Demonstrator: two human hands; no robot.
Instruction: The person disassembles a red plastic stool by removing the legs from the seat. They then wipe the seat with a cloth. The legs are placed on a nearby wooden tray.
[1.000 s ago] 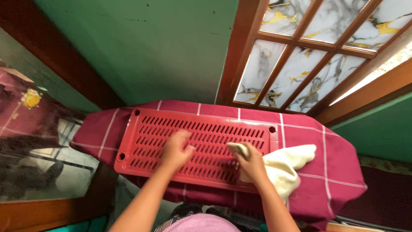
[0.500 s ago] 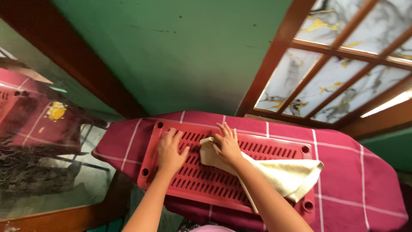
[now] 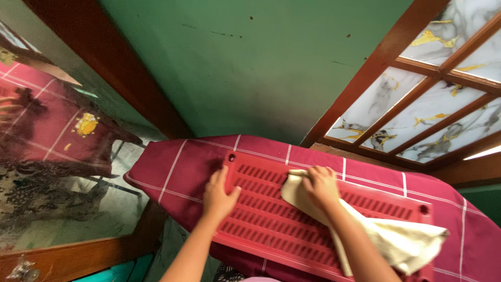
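A mirror [image 3: 47,172] stands at left. The left hand [image 3: 219,196] lies flat, grip released, on the red tray [image 3: 271,230] atop the checked cloth [image 3: 172,169]. The right hand [image 3: 321,185] presses a cream rag [image 3: 402,240] onto the tray, fingers loosely curled over it.

A home interior: green painted wall [image 3: 250,68], wooden-framed marbled glass panels [image 3: 417,115], maroon checked cloth [image 3: 172,167].

No packages, labels, signs or screens show anywhere in this view, near or far, left or right.
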